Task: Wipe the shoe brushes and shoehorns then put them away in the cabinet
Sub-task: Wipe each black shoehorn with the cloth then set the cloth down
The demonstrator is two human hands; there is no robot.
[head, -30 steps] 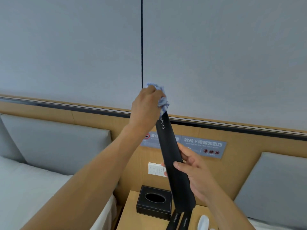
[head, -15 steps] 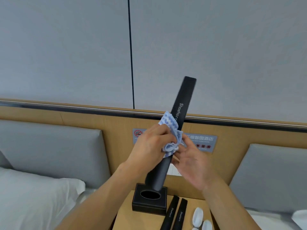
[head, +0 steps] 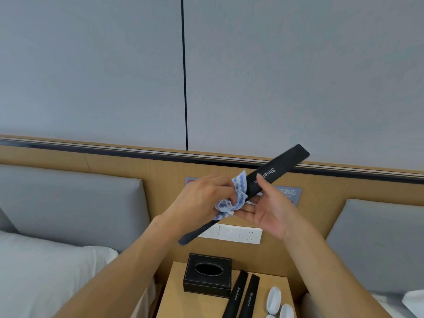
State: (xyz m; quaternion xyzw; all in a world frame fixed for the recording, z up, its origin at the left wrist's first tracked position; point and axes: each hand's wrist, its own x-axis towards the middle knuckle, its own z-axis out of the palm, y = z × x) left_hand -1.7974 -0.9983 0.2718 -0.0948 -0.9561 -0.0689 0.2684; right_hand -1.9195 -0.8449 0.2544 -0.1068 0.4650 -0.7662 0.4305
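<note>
Shoehorns — three: one (head: 270, 177) pinched in right hand (head: 267, 214), left hand (head: 202, 200) clutching cloth (head: 231, 198); two (head: 242, 297) on nightstand (head: 174, 301).

Black tissue box (head: 207, 275) on wooden nightstand (head: 174, 301).

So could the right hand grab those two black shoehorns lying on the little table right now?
Probably not yet. The right hand is busy supporting the held shoehorn while the left hand rubs it with the cloth. The two shoehorns lie uncovered on the nightstand below.
</note>
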